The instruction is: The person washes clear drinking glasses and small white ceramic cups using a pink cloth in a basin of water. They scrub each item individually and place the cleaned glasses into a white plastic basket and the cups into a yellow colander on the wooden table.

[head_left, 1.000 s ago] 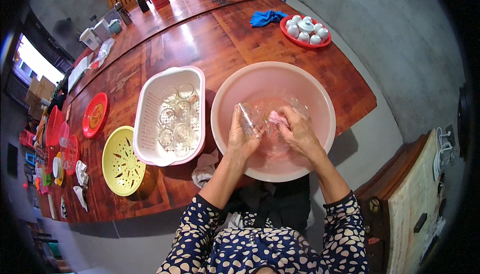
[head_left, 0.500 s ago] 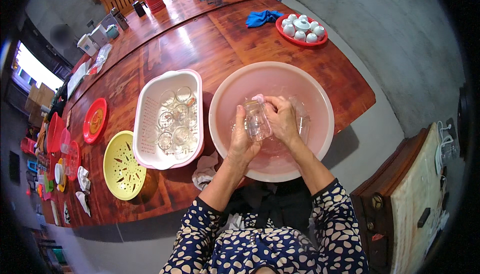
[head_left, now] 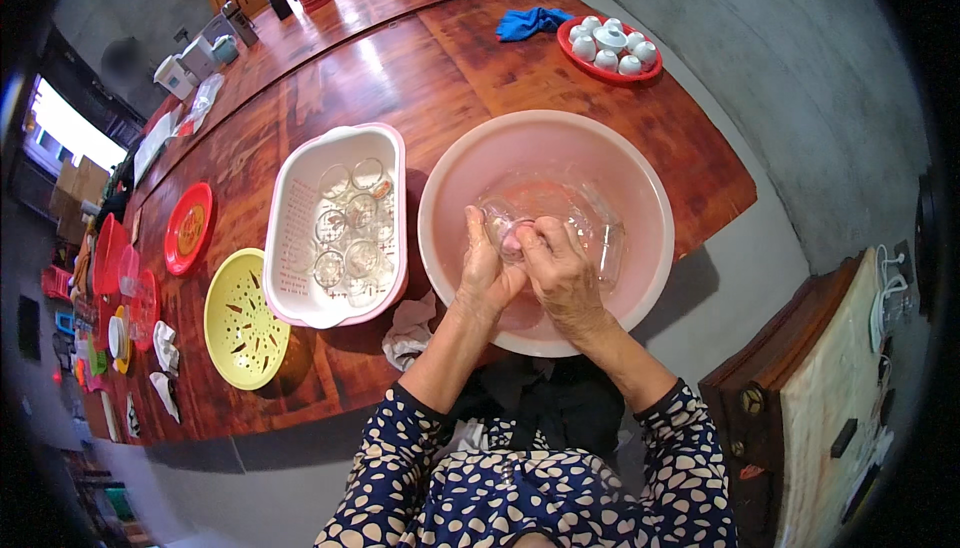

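Observation:
A clear glass is in my left hand, over the large pale pink basin. Its fingers are wrapped round the side, and the hands partly hide the glass. My right hand pinches a small pink cloth and presses it at the glass. More clear glassware lies in the basin beyond and right of my hands. To the left, a white basket with a pink rim holds several clear glasses.
A yellow strainer and a red plate stand farther left. A crumpled cloth lies between basket and basin. Beyond the basin are a blue cloth and a red tray of white cups. A wooden cabinet stands right.
The glass has tilted from showing its side to being mostly covered by my hands. My right hand has moved slightly down and left with the pink cloth, closer to my left hand.

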